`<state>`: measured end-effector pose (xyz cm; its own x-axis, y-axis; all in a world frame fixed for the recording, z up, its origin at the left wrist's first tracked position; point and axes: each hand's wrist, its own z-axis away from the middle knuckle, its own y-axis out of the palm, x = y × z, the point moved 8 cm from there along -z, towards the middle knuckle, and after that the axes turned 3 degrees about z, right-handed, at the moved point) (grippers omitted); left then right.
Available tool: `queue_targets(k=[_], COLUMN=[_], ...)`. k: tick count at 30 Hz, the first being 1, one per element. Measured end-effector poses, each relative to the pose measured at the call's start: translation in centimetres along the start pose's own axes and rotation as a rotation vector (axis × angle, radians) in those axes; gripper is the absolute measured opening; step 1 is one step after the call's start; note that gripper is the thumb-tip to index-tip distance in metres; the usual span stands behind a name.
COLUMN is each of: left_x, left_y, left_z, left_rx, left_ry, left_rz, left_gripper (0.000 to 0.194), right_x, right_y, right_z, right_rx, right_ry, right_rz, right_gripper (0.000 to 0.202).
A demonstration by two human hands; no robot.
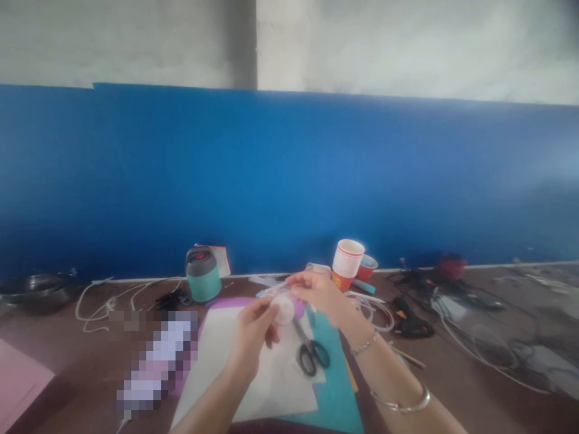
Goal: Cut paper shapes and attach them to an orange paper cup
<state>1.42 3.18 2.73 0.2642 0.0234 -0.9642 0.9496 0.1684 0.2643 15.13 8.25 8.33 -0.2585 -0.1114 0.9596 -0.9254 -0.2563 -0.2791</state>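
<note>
A small round whitish disc [283,309] is held over the papers in the middle of the table. My left hand [259,328] pinches its left edge between thumb and fingers. My right hand [316,294], wearing a bracelet and a bangle at the wrist, has thumb and fingers pinched together just above the disc; what they hold is too small to make out. Beneath lie white paper [221,355] and a teal sheet [339,386]. Black-handled scissors [309,355] rest on the white paper, right of my left hand.
Behind my hands stand a teal and grey flask [203,280] and stacked paper cups [348,262]. A hot glue gun [411,319] and cables lie to the right. At left are a pixelated object [160,361], pink paper [20,386] and a metal bowl [38,288].
</note>
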Motion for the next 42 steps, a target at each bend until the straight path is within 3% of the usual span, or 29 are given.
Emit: queue_targets(k=[8, 13, 19, 30, 42], left_x=[0.3, 0.4, 0.1, 0.0, 0.7], left_y=[-0.6, -0.5, -0.3, -0.2, 0.0], left_z=[-0.1, 0.0, 0.1, 0.2, 0.3], left_rx=[-0.052, -0.043, -0.043, -0.041, -0.029], left_ry=[0.0, -0.007, -0.001, -0.003, -0.086], left_rz=[-0.055, -0.038, -0.012, 0.017, 0.113], left_gripper=[0.041, 0.042, 0.045, 0.047, 0.044], right_x=[1.2, 1.2, 1.3, 1.2, 1.6], right_y=[-0.1, 0.3, 0.8, 0.9, 0.2], right_z=[-0.3, -0.6, -0.2, 0.1, 0.2], right_rx=[-0.057, -0.003, 0.091, 0.14, 0.01], right_ry=[-0.071, -0.17, -0.158, -0.104, -0.082], right_rz=[0.183, 0.268, 0.244, 0.204, 0.199], right_gripper=[0.027, 0.028, 0.032, 0.036, 0.024])
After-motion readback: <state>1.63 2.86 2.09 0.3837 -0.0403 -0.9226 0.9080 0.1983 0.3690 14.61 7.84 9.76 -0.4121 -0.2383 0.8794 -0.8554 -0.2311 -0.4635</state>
